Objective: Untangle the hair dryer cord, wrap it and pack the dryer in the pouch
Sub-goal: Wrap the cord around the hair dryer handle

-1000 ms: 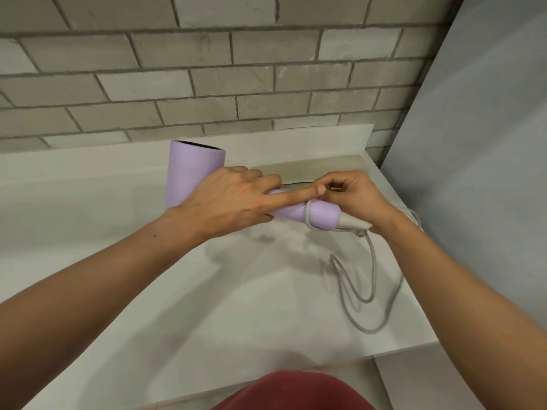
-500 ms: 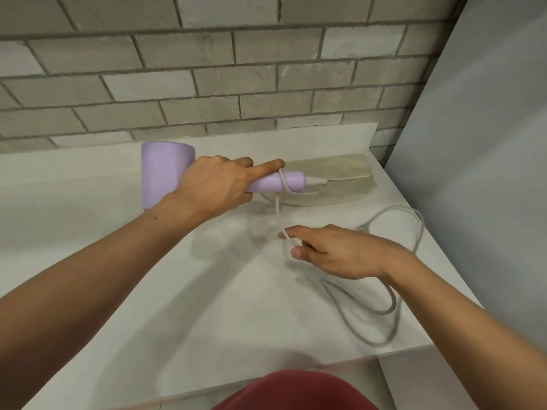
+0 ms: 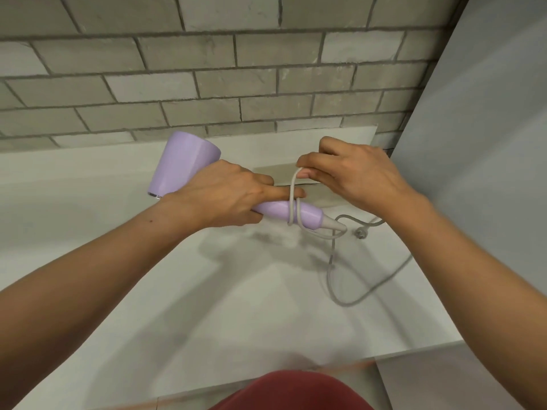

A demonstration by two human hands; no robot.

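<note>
Head view: the left hand [image 3: 225,196] grips the handle of the lilac hair dryer [image 3: 185,164], fingers curled round it and the forefinger laid straight along the handle towards its tail end. The dryer is held just above the white counter [image 3: 142,276], barrel up and to the left, handle slanting down to the right. The grey cord [image 3: 329,273] leaves the tapered tail of the handle, and two turns of it cross the handle just beyond the left forefinger's tip. From those turns one strand rises to the right hand [image 3: 349,176], which pinches it between thumb and curled fingers, a little above and behind the handle. The rest of the cord hangs from the tail of the handle, makes a loose loop on the counter at the right and runs on under the right wrist. The plug [image 3: 361,232] lies on the counter just beside the handle's tail, below the right wrist. A flat beige pouch [image 3: 276,173] lies on the counter behind both hands, mostly hidden by them. Grey brick-pattern tiles [image 3: 207,84] cover the wall behind, a plain grey panel [image 3: 488,143] stands at the right, and a red garment [image 3: 293,392] shows at the bottom edge
</note>
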